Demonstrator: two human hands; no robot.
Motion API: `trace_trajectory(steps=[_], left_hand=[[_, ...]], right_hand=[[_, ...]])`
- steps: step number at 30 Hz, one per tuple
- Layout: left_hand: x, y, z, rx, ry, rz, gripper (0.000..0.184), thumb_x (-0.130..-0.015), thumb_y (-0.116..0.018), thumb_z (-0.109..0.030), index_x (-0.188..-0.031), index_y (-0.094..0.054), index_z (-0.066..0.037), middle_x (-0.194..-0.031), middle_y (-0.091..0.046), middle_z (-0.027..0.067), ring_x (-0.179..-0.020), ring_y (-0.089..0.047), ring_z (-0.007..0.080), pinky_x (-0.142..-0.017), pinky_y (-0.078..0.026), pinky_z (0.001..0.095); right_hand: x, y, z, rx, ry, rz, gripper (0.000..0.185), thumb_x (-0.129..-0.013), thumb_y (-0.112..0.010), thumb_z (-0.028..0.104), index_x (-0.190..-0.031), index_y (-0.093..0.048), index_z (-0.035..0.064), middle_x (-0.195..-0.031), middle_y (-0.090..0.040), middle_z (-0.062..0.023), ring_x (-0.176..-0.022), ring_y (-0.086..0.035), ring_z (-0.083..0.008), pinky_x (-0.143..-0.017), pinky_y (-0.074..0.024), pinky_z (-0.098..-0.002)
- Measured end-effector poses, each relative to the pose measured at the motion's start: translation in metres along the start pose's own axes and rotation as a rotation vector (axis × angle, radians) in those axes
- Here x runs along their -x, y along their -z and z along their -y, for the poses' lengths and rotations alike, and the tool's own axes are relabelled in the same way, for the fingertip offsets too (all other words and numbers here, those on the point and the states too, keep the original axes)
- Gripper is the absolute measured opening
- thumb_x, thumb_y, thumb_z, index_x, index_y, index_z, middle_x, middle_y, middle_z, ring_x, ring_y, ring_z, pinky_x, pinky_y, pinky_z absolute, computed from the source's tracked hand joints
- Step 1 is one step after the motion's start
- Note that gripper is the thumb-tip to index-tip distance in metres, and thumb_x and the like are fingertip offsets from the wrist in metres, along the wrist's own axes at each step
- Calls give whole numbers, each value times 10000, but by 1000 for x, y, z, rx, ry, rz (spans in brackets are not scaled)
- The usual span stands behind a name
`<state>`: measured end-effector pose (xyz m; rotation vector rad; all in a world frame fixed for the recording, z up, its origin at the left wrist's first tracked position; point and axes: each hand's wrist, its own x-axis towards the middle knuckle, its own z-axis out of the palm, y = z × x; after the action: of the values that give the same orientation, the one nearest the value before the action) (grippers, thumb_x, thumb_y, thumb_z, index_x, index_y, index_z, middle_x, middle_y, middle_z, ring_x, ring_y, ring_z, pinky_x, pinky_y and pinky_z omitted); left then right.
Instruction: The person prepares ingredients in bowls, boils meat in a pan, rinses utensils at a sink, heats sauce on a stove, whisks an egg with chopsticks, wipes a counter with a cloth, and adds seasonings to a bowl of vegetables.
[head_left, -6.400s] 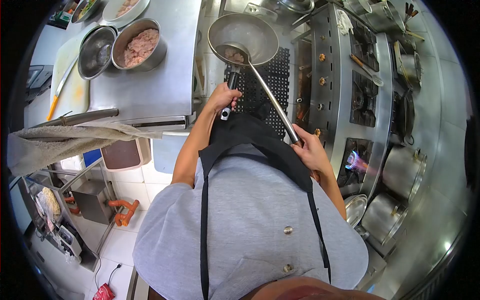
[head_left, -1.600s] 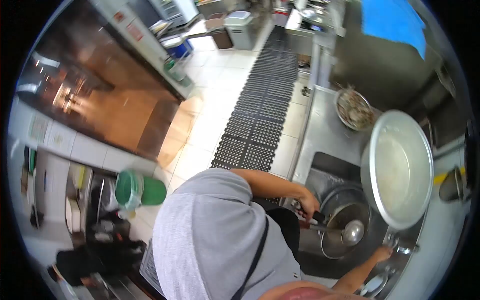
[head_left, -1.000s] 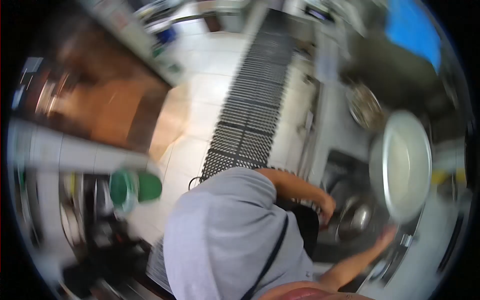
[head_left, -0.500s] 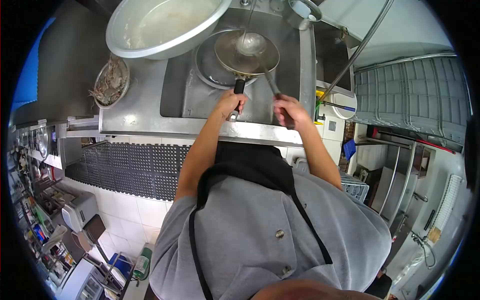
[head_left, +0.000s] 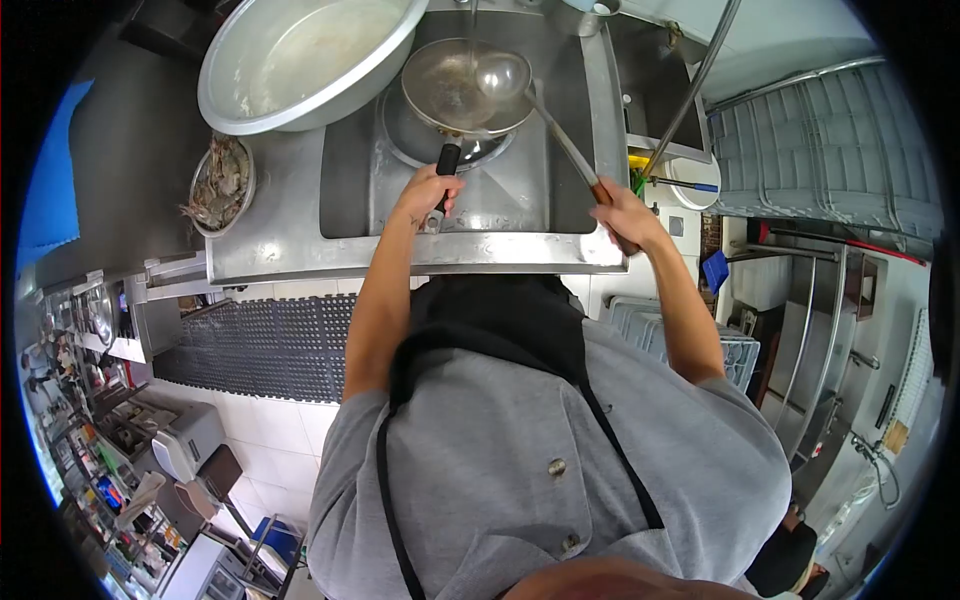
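Observation:
My left hand [head_left: 430, 195] is wrapped round the black handle of a metal pan [head_left: 440, 92], which is held over the sink [head_left: 350, 195]. In my right hand [head_left: 625, 217] is the brown-ended handle of a long ladle [head_left: 503, 76], its round bowl inside the pan at the right side. A thin stream of water [head_left: 472, 30] falls from above towards the pan. Under the pan a round metal lid or dish [head_left: 490, 152] lies in the sink, partly hidden.
A large pale basin [head_left: 290, 118] with cloudy contents stands left of the pan. A bowl of shrimp [head_left: 245, 208] sits on the left counter. A second sink [head_left: 650, 95] and a grey rack [head_left: 830, 150] are at the right. A person's dark-clothed part [head_left: 785, 555] shows lower right.
Earlier I faced a stove with food in the pan; now I am at the sink. Since the last frame, the pan has shifted left and the right hand has moved right with the ladle.

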<state>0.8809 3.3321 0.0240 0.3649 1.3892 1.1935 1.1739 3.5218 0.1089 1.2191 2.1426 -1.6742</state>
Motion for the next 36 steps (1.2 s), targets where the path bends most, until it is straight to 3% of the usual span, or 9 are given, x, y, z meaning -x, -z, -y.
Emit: trace_trajectory(steps=[4, 8, 9, 15, 19, 25, 27, 33, 36], left_hand=[[6, -3, -3, -89, 12, 31, 182, -824, -624, -77, -725, -472, -89, -594, -475, -1, -453, -480, 111, -407, -395, 295], [6, 2, -8, -274, 73, -14, 130, -796, -607, -70, -720, -503, -58, -592, -513, 33, -461, -517, 145, -450, -451, 337], [6, 3, -7, -371, 92, -47, 99, -792, -591, -60, -730, -517, -39, -601, -540, 61, -474, -551, 168, -466, -470, 357], [42, -5, -26, -1454, -197, -455, 167, -804, -581, -65, -944, -597, 25, -851, -678, 242, -787, -691, 377, -697, -553, 452], [54, -6, -50, -1557, -52, -489, 219, -818, -608, -97, -1008, -600, 11, -905, -681, 243, -905, -673, 396, -793, -538, 467], [60, 22, -35, -1277, -365, -256, 149, -800, -605, -41, -928, -551, 12, -764, -671, 184, -681, -684, 315, -612, -534, 436], [60, 21, -27, -507, 39, 18, 129, -811, -627, -51, -893, -537, -10, -638, -587, 76, -478, -570, 174, -446, -457, 338], [41, 0, 25, -204, 16, 14, 127, -835, -642, -65, -877, -525, -38, -603, -517, 18, -439, -489, 112, -398, -394, 278], [37, -9, 25, -166, -3, -9, 152, -833, -651, -81, -885, -512, -52, -617, -506, 9, -463, -488, 101, -408, -369, 265]], right_hand=[[-44, -26, -4, -140, 88, 114, 660, -833, -597, 60, -1442, -343, 57, -623, -477, -10, -440, -475, -111, -401, -406, -278], [11, -10, -10, 49, 99, 61, 682, -804, -620, 55, -1440, -373, 62, -680, -543, -38, -483, -502, -112, -455, -439, -271], [19, -4, -32, 267, 298, -69, 694, -760, -602, 54, -1425, -405, 97, -848, -647, -218, -609, -633, -303, -605, -518, -393], [90, 19, -22, 757, 76, -265, 781, -720, -596, 21, -1452, -377, 181, -886, -662, -243, -840, -626, -430, -759, -484, -522], [119, 19, -11, 780, 68, -329, 775, -698, -574, -12, -1435, -406, 157, -794, -641, -259, -788, -620, -448, -731, -479, -509], [144, 16, -15, 573, -51, -274, 792, -716, -629, 12, -1453, -384, 165, -757, -629, -250, -766, -615, -449, -741, -492, -504], [152, 11, -9, 504, -48, -280, 792, -713, -640, 1, -1450, -392, 151, -731, -609, -252, -736, -608, -443, -724, -500, -462], [145, -10, -25, 246, 100, -386, 705, -735, -638, -27, -1405, -443, 71, -634, -508, -162, -578, -528, -195, -622, -470, -318], [126, -27, -46, 161, 126, -456, 555, -754, -650, -6, -1290, -508, 20, -628, -538, -140, -535, -540, -184, -559, -472, -308]])
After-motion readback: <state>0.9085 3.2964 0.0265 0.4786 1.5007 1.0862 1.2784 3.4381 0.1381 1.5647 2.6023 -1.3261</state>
